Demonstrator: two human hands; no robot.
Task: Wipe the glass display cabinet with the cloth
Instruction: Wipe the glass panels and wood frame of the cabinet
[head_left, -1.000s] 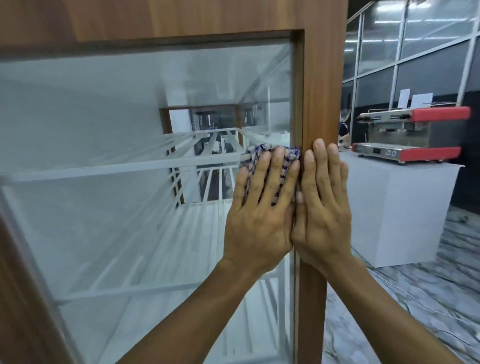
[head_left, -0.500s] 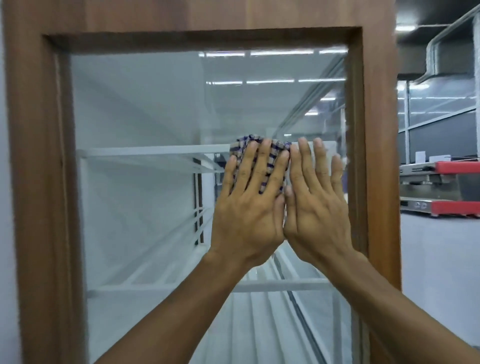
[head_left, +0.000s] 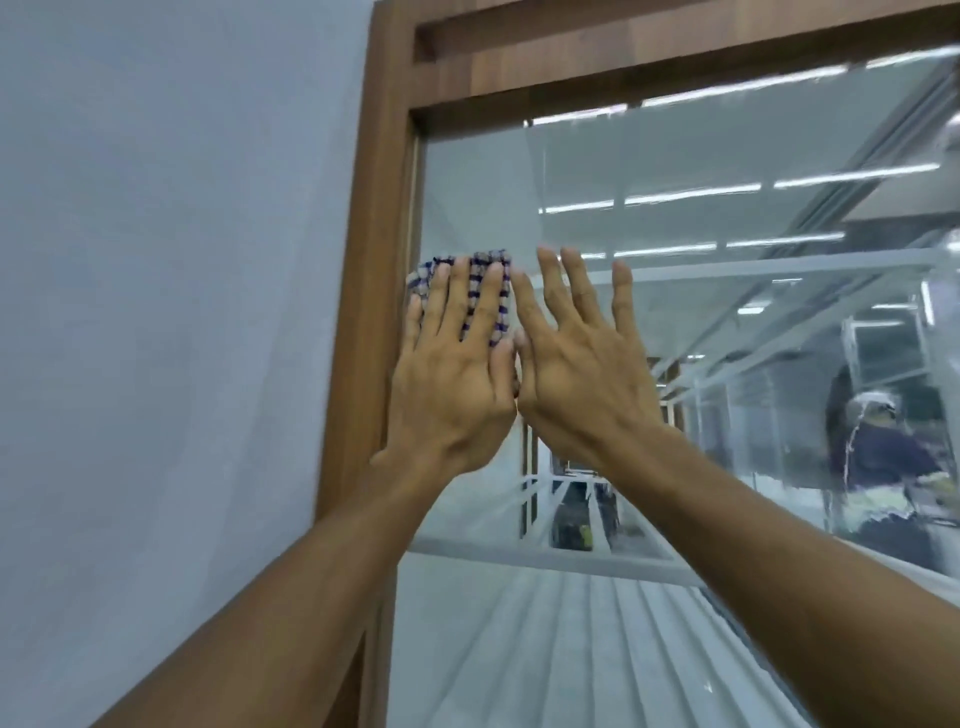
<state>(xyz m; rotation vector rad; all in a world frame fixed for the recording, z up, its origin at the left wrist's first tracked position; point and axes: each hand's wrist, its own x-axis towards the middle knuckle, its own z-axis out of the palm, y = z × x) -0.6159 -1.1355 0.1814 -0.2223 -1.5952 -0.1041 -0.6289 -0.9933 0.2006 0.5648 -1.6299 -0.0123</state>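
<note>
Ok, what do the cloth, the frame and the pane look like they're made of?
Cloth: woven fabric, probably cotton; blue-and-white check, soft folds under the left hand. Frame: wood or wood-look laminate; brown grain, matte. Pane: clear glass; glossy, reflects ceiling lights.

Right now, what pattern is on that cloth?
Blue-and-white checks on the cloth, seen in the head view.

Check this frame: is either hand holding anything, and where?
The left hand presses the cloth flat against the glass under its fingers, not gripped. The right hand is bare.
</note>
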